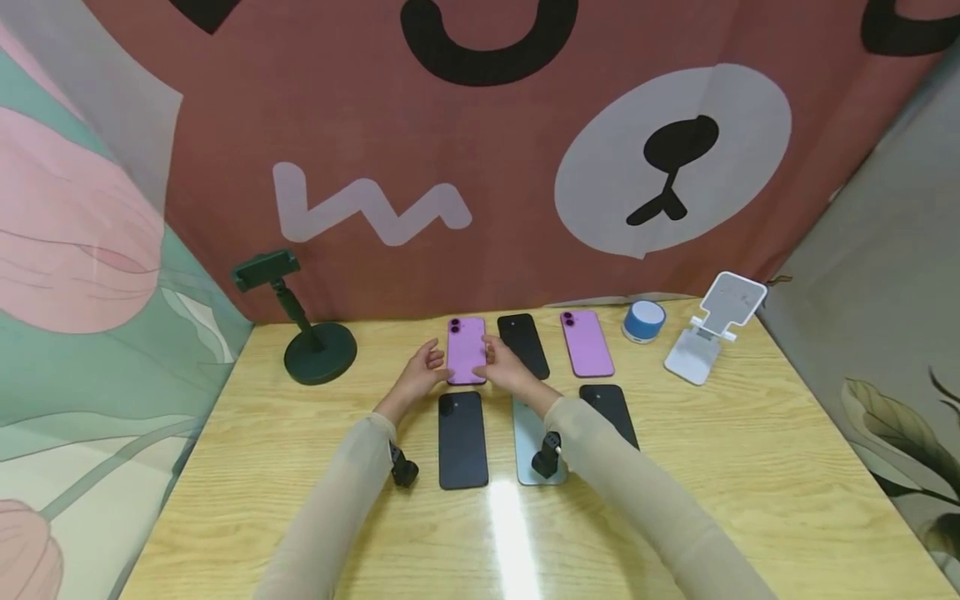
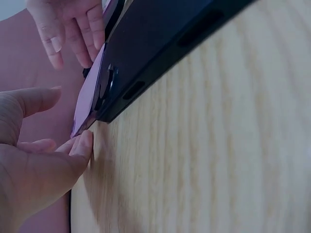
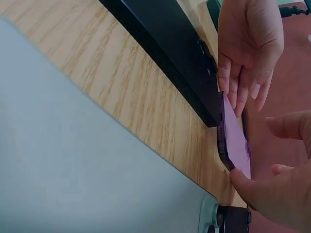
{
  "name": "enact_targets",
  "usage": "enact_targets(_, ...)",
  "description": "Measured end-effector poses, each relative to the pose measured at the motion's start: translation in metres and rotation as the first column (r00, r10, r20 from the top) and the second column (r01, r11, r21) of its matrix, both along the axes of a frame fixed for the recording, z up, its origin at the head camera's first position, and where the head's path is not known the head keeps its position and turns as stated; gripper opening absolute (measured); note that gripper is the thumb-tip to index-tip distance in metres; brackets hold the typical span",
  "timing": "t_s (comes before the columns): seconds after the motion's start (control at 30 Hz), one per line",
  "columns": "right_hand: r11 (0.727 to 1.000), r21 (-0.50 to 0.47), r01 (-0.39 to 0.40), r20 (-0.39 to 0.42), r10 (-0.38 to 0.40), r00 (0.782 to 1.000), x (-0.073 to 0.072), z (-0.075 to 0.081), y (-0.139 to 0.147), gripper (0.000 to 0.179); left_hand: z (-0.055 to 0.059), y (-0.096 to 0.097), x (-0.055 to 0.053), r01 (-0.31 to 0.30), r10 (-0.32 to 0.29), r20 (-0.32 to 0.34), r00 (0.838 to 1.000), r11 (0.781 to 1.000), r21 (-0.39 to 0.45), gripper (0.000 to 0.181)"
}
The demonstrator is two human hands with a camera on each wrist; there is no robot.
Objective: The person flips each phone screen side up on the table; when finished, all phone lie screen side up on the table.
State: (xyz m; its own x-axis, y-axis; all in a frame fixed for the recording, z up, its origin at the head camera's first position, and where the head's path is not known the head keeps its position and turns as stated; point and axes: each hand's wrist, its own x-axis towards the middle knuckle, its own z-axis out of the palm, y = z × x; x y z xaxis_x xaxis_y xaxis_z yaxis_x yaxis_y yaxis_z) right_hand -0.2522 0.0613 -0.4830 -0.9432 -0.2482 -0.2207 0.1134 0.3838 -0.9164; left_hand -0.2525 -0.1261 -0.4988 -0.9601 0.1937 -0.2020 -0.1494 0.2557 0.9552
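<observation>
A purple phone [image 1: 467,350] lies back side up in the back row, its two lenses at the top left corner. My left hand [image 1: 415,379] is at its left edge, fingers loosely bent, fingertips right at the lower corner in the left wrist view. On the opposite side my right hand [image 1: 507,367] touches the right edge with its thumb [image 3: 243,182], its other fingers spread loosely. Just in front of the purple phone is a dark blue phone [image 1: 462,442]. Below my right wrist lies a light blue phone [image 1: 528,433], partly covered by the sleeve.
Also at the back are a black phone [image 1: 527,342] and a second purple phone [image 1: 587,343]. Another black phone [image 1: 609,408] is partly under the right sleeve. A green phone stand [image 1: 321,354] stands left; a blue-white cylinder [image 1: 643,322] and white stand [image 1: 697,354] stand right.
</observation>
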Motion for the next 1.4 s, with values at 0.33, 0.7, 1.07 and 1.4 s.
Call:
enact_targets(0.33,1.000,0.007,0.003,0.014,-0.003,1.000,-0.007,-0.007,-0.003,0.072,-0.005,0.001,-0.008,0.115,-0.113,0.040,0.993,0.992,-0.047,0.080)
enact_targets(0.7,0.996,-0.075,0.042,0.083,-0.036,0.996,-0.013,-0.003,-0.005,0.071,0.006,0.005,-0.014,0.059,-0.069,0.145,0.987,0.996,0.071,0.084)
enact_targets(1.07,0.964,-0.226,0.143,0.160,-0.108,0.981,-0.012,-0.004,-0.004,0.066,0.002,0.005,-0.010,-0.002,-0.010,0.122,0.993,0.995,0.095,0.080)
enact_targets(1.4,0.943,-0.291,0.165,0.150,-0.125,0.981,-0.010,0.000,-0.014,0.072,0.004,0.003,-0.006,-0.062,0.030,0.129,0.991,0.965,0.253,0.074)
